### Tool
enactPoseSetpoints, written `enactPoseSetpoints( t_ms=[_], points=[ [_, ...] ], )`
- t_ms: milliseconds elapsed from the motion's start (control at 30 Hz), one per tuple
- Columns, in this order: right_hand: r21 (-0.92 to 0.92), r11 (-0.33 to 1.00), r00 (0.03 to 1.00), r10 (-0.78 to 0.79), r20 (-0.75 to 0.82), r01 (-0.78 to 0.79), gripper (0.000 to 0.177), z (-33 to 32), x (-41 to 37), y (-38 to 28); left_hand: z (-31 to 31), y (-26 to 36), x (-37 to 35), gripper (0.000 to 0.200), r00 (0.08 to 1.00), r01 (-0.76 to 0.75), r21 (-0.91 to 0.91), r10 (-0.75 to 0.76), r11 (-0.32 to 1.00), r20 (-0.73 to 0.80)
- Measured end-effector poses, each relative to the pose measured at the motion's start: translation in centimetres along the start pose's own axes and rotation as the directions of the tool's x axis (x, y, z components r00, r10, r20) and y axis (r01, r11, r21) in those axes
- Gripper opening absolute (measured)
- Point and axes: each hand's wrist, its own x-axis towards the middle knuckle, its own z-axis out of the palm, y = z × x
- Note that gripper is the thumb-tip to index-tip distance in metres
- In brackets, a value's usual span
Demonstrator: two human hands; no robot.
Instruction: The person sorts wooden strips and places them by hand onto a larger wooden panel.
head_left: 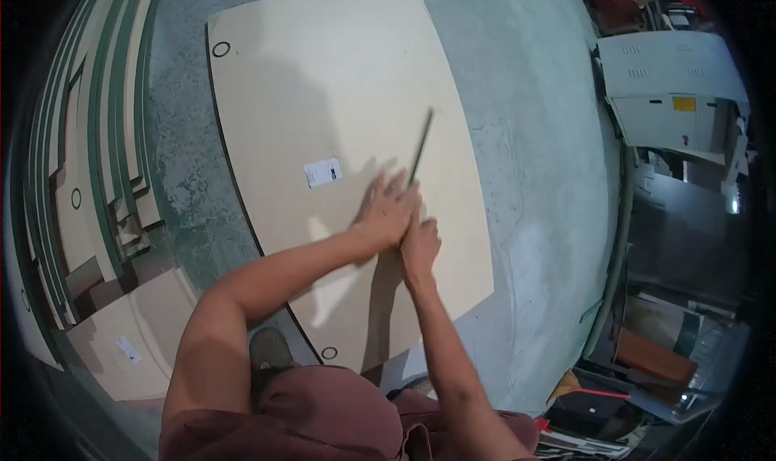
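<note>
A large pale board (380, 81) lies flat on the floor in front of me, its long sides bowed by the lens. My left hand (386, 212) rests near the board's middle with its fingers spread. Just to its right and lower, my right hand (420, 247) is closed, its index finger stretched forward against the left hand. From between the hands a thin dark strip (421, 147) points away from me, slightly to the right. The strip's near end is hidden by the fingers. Left of the hands, a white printed label (323, 172) sits on the board.
Long stacked panels (121, 122) line the left side. A smaller labelled panel (133, 332) lies at the lower left, close to my shoe (269, 349). On the right stand a light grey metal cabinet (671, 97) and a brown block (656, 356). Grey-green floor (541, 138) surrounds the board.
</note>
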Motion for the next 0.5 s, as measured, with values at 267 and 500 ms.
enactPoseSetpoints(
  t_ms=[267, 500],
  points=[
    [-0.140, 0.962, 0.966, -0.248, -0.075, 0.236, 0.053, -1.8, 24.1, -6.0, -5.2, -13.6, 14.2, 0.044, 0.921, 0.274, 0.091, -0.234, 0.957, -0.312],
    [-0.065, 0.992, 0.990, -0.103, 0.099, 0.110, 0.060, -4.3, 32.7, -6.0, -8.1, -16.0, 23.5, 0.033, 0.940, 0.288, 0.017, -0.279, 0.957, -0.196]
  ],
)
